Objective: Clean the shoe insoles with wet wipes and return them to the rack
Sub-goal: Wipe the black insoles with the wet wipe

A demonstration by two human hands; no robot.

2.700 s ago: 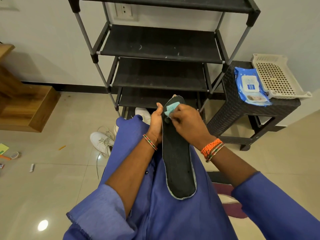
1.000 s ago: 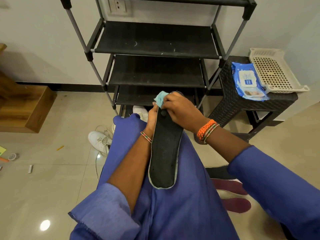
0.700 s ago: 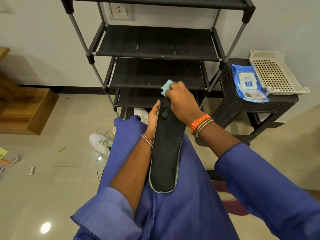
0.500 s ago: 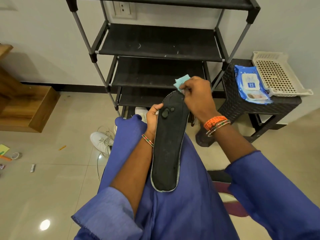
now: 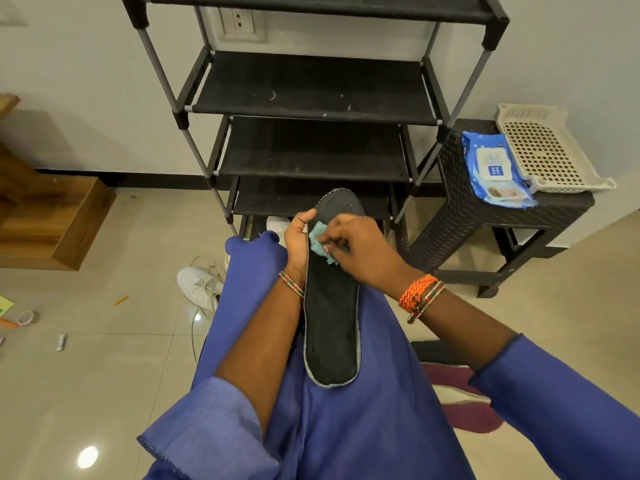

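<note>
White sneaker (image 5: 200, 285) on floor at left. Left hand (image 5: 298, 239) grips left edge of black insole (image 5: 331, 327), thumb hooked over rim; insole lies lengthwise on blue-clad lap, toe end toward rack (image 5: 313, 147). Right hand (image 5: 360, 254) fingers pinch crumpled teal wet wipe (image 5: 317, 239), pressing it onto insole's upper part. Far right: wipes pack (image 5: 491, 169) on dark wicker desk (image 5: 460, 216), touching cream basket (image 5: 543, 150).

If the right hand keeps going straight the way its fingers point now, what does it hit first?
The right hand points leftward across the black insole, pressing the blue wet wipe on it. Going straight on, it would most likely meet the left hand gripping the insole's edge, though depth is unclear.
</note>
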